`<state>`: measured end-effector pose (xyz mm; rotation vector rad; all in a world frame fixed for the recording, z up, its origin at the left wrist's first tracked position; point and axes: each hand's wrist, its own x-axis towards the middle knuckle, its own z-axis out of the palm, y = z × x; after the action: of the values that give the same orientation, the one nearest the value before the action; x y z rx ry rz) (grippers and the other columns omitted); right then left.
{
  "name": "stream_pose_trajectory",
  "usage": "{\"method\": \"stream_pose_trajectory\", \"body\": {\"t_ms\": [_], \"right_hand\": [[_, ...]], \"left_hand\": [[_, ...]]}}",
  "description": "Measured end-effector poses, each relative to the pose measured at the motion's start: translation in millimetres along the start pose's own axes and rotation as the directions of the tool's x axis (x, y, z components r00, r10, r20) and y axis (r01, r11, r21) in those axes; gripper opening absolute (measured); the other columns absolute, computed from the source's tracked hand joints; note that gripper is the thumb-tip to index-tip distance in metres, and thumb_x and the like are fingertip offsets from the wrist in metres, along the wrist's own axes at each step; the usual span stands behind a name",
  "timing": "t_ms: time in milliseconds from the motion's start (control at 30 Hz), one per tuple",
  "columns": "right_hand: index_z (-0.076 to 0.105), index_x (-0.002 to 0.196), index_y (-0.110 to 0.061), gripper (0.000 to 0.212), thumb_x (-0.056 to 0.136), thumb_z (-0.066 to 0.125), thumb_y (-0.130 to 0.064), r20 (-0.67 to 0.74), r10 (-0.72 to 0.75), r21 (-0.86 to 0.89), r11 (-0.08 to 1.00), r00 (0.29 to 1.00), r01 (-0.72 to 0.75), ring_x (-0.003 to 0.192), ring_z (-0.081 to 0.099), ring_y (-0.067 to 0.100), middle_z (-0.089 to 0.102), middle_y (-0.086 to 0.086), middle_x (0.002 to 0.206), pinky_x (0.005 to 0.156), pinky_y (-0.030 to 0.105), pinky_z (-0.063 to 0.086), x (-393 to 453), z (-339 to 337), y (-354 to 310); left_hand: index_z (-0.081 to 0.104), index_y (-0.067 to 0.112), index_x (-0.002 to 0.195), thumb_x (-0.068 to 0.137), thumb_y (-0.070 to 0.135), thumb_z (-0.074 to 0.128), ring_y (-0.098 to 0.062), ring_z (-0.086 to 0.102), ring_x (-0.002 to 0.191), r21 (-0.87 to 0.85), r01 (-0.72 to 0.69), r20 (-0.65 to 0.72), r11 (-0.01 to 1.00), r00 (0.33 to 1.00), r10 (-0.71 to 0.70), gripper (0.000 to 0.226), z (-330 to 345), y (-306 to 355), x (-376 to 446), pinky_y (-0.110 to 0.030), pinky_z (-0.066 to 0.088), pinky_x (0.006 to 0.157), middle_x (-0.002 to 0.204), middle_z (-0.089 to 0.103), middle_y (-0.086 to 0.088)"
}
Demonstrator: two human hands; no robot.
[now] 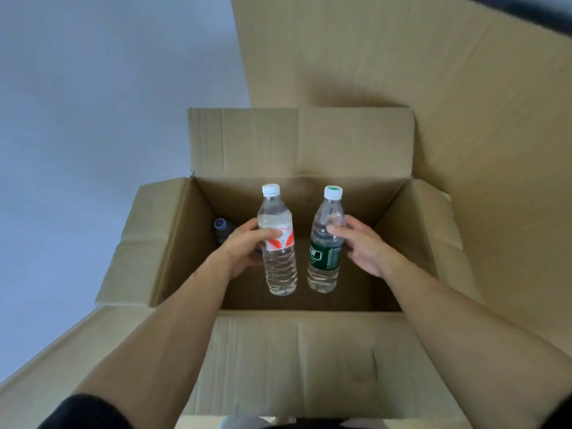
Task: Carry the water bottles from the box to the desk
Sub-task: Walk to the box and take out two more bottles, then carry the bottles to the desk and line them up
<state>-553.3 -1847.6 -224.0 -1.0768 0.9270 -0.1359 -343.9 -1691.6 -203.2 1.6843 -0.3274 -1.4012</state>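
Note:
I look down into an open cardboard box (173,243) with its flaps spread out. My left hand (244,247) grips a clear water bottle with a red and white label (278,261) and a white cap, held upright inside the box opening. My right hand (362,243) grips a second clear bottle with a dark green label (325,258) and a white cap marked green, also upright. The two bottles stand side by side, a small gap between them. A third bottle with a dark cap (221,229) sits low in the box's left corner, mostly hidden behind my left hand.
Large flat sheets of cardboard (433,88) lie behind and to the right of the box and another at the lower left. Pale grey floor (77,150) fills the left side. The desk is not in view.

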Motion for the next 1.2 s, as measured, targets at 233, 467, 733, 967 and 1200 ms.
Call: {"method": "stream_pose_trajectory", "body": {"t_ms": [233, 467, 733, 967, 1200], "right_hand": [[0.062, 0.129, -0.022, 0.057, 0.082, 0.068, -0.053, -0.024, -0.133, 0.080, 0.988, 0.991, 0.134, 0.118, 0.064, 0.028, 0.069, 0.008, 0.124, 0.101, 0.044, 0.050, -40, 35, -47], [0.061, 0.133, -0.023, 0.055, 0.093, 0.055, -0.061, 0.087, -0.122, 0.072, 0.991, 0.989, 0.116, 0.114, 0.069, 0.025, 0.070, 0.009, 0.124, 0.094, 0.044, 0.053, -50, 58, -75], [0.065, 0.127, -0.019, 0.060, 0.091, 0.055, -0.066, 0.157, 0.014, 0.185, 0.982, 0.987, -0.044, 0.110, 0.069, 0.036, 0.072, 0.018, 0.117, 0.100, 0.055, 0.050, -41, 71, -92], [0.064, 0.126, -0.016, 0.076, 0.074, 0.072, -0.070, 0.340, 0.112, 0.144, 0.975, 0.934, -0.170, 0.111, 0.069, 0.038, 0.072, 0.020, 0.118, 0.098, 0.058, 0.051, -44, 83, -87], [0.061, 0.128, -0.010, 0.065, 0.082, 0.076, -0.053, 0.561, 0.171, -0.039, 0.983, 0.810, -0.181, 0.116, 0.066, 0.040, 0.068, 0.022, 0.125, 0.102, 0.057, 0.049, -65, 139, -70]], "left_hand": [[0.064, 0.013, 0.124, 0.094, 0.038, 0.068, -0.027, 0.072, 0.090, -0.288, -0.090, -0.010, 0.953, 0.996, 0.091, 0.040, 23, 28, -34, -0.045, 0.058, 0.086, 0.108, 0.074, -0.012], [0.061, 0.013, 0.128, 0.095, 0.043, 0.066, -0.029, 0.074, 0.101, -0.384, -0.126, -0.116, 0.915, 0.989, 0.088, 0.044, 30, 39, -63, -0.042, 0.058, 0.082, 0.112, 0.076, -0.013], [0.062, 0.017, 0.122, 0.094, 0.046, 0.067, -0.024, 0.077, 0.088, -0.399, -0.228, -0.305, 0.888, 0.946, 0.106, 0.041, 37, 40, -87, -0.039, 0.059, 0.073, 0.097, 0.079, -0.007], [0.063, 0.013, 0.121, 0.095, 0.048, 0.065, -0.025, 0.075, 0.082, -0.415, -0.322, -0.480, 0.851, 0.872, 0.096, 0.044, 45, 31, -121, -0.039, 0.060, 0.074, 0.099, 0.077, -0.012], [0.071, 0.009, 0.112, 0.097, 0.047, 0.061, -0.032, 0.072, 0.089, -0.423, -0.409, -0.615, 0.809, 0.785, 0.075, 0.042, 36, 0, -180, -0.043, 0.059, 0.085, 0.102, 0.075, -0.016]]}}
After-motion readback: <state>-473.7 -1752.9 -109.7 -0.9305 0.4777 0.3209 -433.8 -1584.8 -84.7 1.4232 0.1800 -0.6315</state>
